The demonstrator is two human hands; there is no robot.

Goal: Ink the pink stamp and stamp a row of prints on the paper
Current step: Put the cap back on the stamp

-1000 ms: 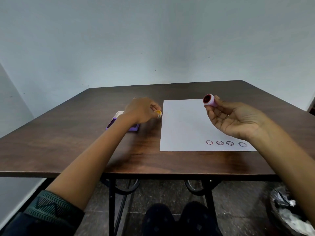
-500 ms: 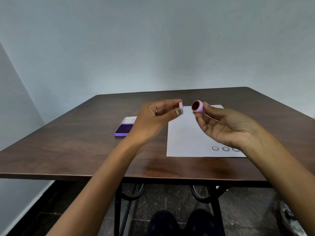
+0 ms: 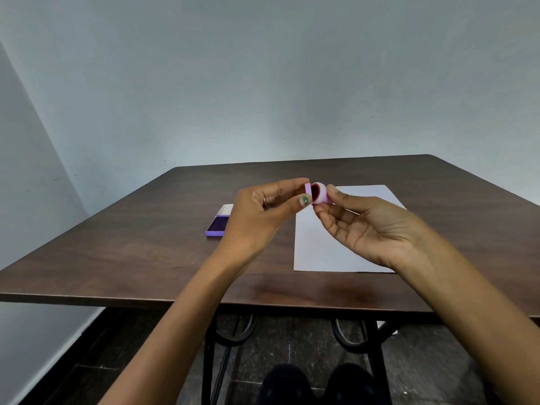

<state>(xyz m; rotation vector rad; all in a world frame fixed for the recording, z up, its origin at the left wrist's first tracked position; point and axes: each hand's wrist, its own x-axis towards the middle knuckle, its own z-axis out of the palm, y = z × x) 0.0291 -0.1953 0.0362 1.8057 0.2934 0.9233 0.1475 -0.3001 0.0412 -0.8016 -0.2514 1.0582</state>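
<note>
The small round pink stamp [image 3: 320, 194] is held above the table, its dark red inked face turned toward my left hand. My right hand [image 3: 365, 226] pinches its body between thumb and fingertips. My left hand [image 3: 263, 214] holds a small pink cap [image 3: 307, 189] between thumb and forefinger, right against the stamp's face. The white paper [image 3: 324, 247] lies on the table beneath my right hand; the prints on it are hidden by my wrist. The open purple ink pad [image 3: 217, 225] lies to the left of the paper.
The dark wooden table [image 3: 146, 244] stands against a pale wall, its front edge near me. Metal table legs, a dark floor and my knees show below.
My left hand left the ink pad area with the pink cap and rose to meet the stamp. My right hand drew the stamp leftward. The view tilted up.
</note>
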